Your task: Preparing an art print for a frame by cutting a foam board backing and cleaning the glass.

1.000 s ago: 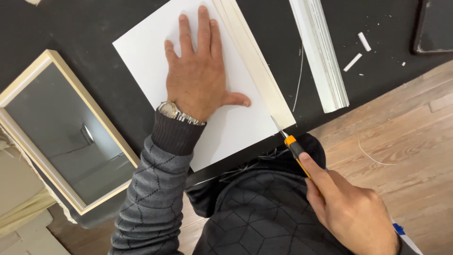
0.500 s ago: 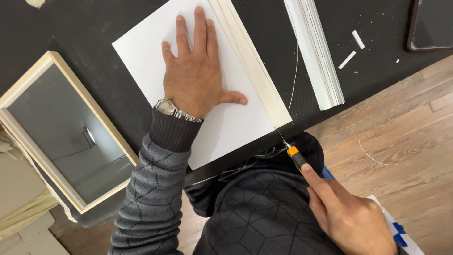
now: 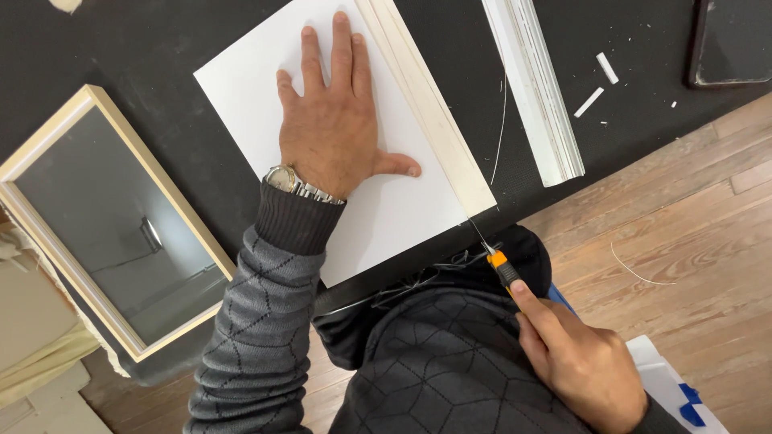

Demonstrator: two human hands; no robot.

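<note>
The left hand (image 3: 338, 128) lies flat, fingers spread and gripping nothing, on a white board (image 3: 265, 88) in the upper middle of the frame, pinning it to the black surface (image 3: 161, 48). Along the board's right edge runs a pale straight strip (image 3: 426, 104), seemingly a guide for the blade. The right hand (image 3: 575, 362), at the lower right, is clenched around a utility knife (image 3: 503, 269) with an orange and black handle, forefinger pressed along its back, and the thin blade tip sits just off the near corner of the board, at the edge of the surface. The board looks light, stiff and smooth, so it would likely slide unless weighted from above, as the flat palm does; its cut edges and corners appear easy to dent, so lifting it by two opposite sides would suit it better than pinching a corner. The knife is slim and hard, best held by its handle, well back from the blade. To the left lies a framed mirror (image 3: 104, 217) with a light wooden rim, glass that would need care. At the upper right lie a white moulding length (image 3: 535, 88) and small white offcuts (image 3: 589, 101). Wooden floor (image 3: 683, 217) shows below.
</note>
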